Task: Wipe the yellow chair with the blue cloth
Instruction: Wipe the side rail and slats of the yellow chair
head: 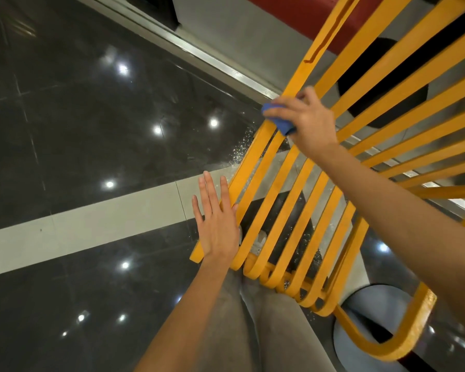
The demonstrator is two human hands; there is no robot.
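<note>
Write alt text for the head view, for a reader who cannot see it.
The right hand presses a blue cloth on the outer slat of a yellow slatted chair, while the open left hand rests flat against the chair's edge. Below lies a glossy dark tiled floor.

One yellow chair, one blue cloth, two hands
</note>
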